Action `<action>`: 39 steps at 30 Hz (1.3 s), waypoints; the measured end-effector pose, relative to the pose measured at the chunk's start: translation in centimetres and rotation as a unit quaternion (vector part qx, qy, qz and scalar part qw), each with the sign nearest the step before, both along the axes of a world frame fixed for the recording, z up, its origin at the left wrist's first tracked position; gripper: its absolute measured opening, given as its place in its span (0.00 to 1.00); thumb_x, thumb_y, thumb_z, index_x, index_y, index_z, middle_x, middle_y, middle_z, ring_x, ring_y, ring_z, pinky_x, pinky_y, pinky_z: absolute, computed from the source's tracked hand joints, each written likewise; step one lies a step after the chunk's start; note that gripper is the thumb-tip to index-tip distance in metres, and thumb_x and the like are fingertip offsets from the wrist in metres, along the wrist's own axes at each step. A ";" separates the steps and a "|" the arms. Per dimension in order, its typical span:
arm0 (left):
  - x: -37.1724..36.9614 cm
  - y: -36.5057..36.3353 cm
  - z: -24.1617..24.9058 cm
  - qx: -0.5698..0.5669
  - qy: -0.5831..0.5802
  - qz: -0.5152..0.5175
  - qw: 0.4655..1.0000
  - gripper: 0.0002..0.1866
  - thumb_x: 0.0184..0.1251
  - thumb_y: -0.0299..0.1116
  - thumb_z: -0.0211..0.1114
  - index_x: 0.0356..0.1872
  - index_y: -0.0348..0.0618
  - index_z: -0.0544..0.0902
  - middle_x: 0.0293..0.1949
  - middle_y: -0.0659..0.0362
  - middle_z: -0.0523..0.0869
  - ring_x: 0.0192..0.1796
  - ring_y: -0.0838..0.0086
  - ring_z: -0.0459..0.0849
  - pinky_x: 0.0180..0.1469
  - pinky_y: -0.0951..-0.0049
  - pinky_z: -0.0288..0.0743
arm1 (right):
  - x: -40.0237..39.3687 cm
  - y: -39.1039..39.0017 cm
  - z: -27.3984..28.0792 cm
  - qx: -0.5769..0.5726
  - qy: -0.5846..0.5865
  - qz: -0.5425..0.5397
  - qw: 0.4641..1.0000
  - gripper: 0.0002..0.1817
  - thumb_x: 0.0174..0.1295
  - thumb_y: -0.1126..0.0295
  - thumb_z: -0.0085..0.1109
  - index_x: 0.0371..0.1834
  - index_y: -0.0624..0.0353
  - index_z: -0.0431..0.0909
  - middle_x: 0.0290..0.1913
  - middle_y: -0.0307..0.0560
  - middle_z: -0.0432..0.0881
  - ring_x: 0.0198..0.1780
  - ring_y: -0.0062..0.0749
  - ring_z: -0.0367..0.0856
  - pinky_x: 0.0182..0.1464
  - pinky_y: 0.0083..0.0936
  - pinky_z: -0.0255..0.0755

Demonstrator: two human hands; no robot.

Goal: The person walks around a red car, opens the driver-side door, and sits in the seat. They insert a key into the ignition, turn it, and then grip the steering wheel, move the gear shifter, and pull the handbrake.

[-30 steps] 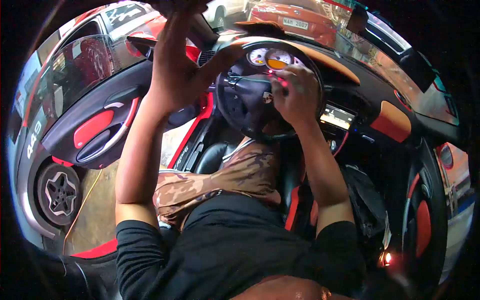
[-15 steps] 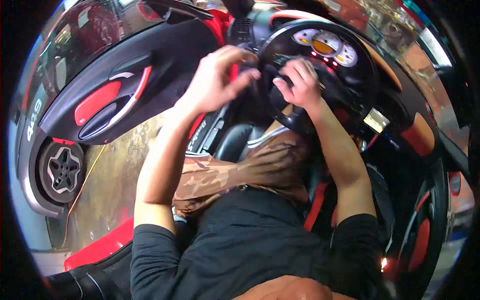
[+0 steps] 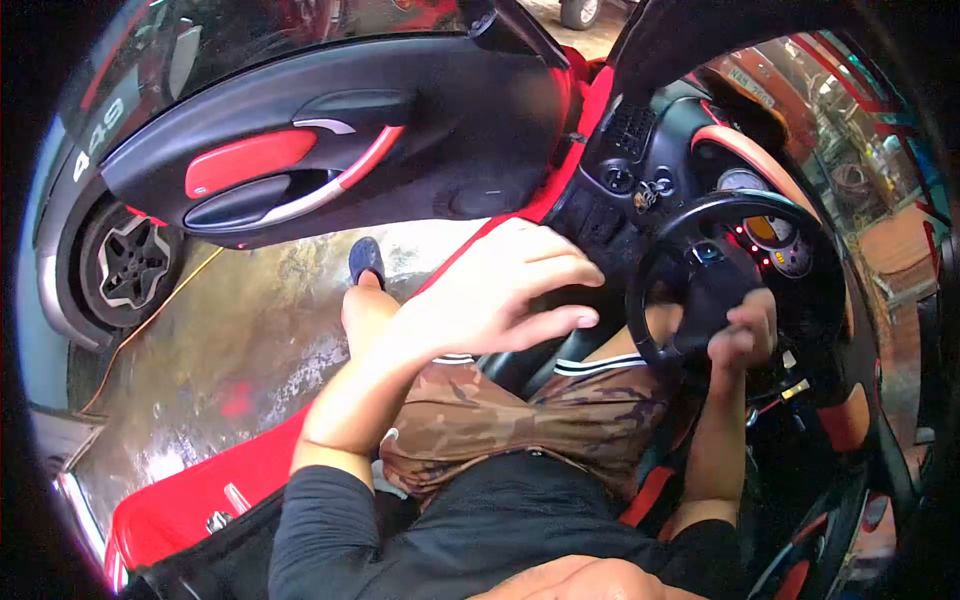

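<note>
Right hand [image 3: 742, 335] closed on steering wheel [image 3: 735, 285] lower rim, ahead of my lap; left hand [image 3: 490, 295] spread loose, empty, beside it. Wheel likely rigid, grippy; hold the rim

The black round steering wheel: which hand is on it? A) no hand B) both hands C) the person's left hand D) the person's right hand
D: the right hand is curled against the lower rim of the black round steering wheel, while the left hand hangs open above the camouflage shorts, touching nothing.
</note>
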State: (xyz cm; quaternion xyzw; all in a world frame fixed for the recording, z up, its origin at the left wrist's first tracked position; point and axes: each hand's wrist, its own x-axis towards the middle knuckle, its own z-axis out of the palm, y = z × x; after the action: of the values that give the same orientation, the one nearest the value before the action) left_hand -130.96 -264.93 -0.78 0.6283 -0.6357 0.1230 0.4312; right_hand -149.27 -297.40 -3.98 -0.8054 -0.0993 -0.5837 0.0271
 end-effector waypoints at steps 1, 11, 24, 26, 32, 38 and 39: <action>-0.1 1.0 -0.7 -0.021 0.038 -0.017 0.999 0.16 0.65 0.41 0.73 0.48 0.42 0.86 0.44 0.55 0.87 0.48 0.58 0.86 0.53 0.62 0.77 | -0.5 0.6 0.2 0.023 0.000 0.018 1.000 0.38 0.78 0.36 0.29 0.21 0.56 0.68 0.22 0.43 0.66 0.23 0.37 0.68 0.27 0.34 0.64; 3.0 7.0 -7.5 -0.054 0.255 0.209 0.943 0.13 0.61 0.33 0.75 0.44 0.37 0.87 0.40 0.54 0.89 0.47 0.61 0.88 0.55 0.66 0.77 | 0.7 0.6 3.9 0.091 -0.058 0.103 0.989 0.37 0.81 0.39 0.19 0.21 0.55 0.61 0.22 0.41 0.60 0.24 0.33 0.61 0.31 0.32 0.57; -2.2 -0.6 -16.0 0.003 0.556 -0.045 0.830 0.11 0.68 0.33 0.71 0.44 0.37 0.87 0.38 0.53 0.90 0.44 0.69 0.89 0.50 0.68 0.80 | 0.5 1.1 0.1 -0.169 -0.015 -0.226 0.959 0.36 0.78 0.36 0.21 0.48 0.53 0.74 0.44 0.44 0.71 0.48 0.40 0.71 0.51 0.39 0.67; -1.5 -0.6 -17.9 0.040 0.498 -0.029 0.866 0.12 0.69 0.35 0.70 0.45 0.37 0.88 0.41 0.51 0.91 0.46 0.67 0.89 0.51 0.67 0.80 | -1.2 0.8 -0.4 -0.192 -0.069 -0.176 0.963 0.33 0.78 0.36 0.24 0.51 0.52 0.74 0.49 0.46 0.72 0.54 0.42 0.71 0.57 0.45 0.67; 2.1 1.2 -22.2 -0.035 0.638 0.076 0.765 0.12 0.74 0.34 0.68 0.49 0.37 0.86 0.39 0.61 0.88 0.44 0.82 0.83 0.51 0.74 0.77 | 0.2 4.2 -0.6 -0.128 0.061 -0.247 0.959 0.26 0.75 0.39 0.39 0.45 0.51 0.74 0.47 0.49 0.72 0.48 0.42 0.71 0.52 0.42 0.68; 4.0 3.7 -24.1 -0.100 0.659 0.076 0.742 0.12 0.77 0.35 0.65 0.49 0.35 0.85 0.41 0.60 0.89 0.46 0.77 0.85 0.55 0.73 0.77 | -2.5 8.6 0.1 0.173 0.271 -0.138 0.937 0.23 0.70 0.55 0.62 0.22 0.58 0.71 0.20 0.37 0.67 0.22 0.28 0.64 0.29 0.30 0.62; 4.3 3.7 -24.4 -0.111 0.660 0.075 0.739 0.12 0.77 0.34 0.64 0.49 0.35 0.85 0.41 0.60 0.89 0.46 0.78 0.84 0.54 0.74 0.77 | -2.9 9.1 0.6 0.216 0.324 -0.196 0.900 0.25 0.69 0.57 0.64 0.18 0.60 0.70 0.16 0.35 0.64 0.19 0.25 0.61 0.26 0.29 0.60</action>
State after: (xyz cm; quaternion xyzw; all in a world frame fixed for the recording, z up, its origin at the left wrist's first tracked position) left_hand -126.70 -261.24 -25.19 0.5452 -0.1245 -0.2214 0.7989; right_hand -152.21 -288.27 -3.36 -0.9276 0.2031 -0.2912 0.1164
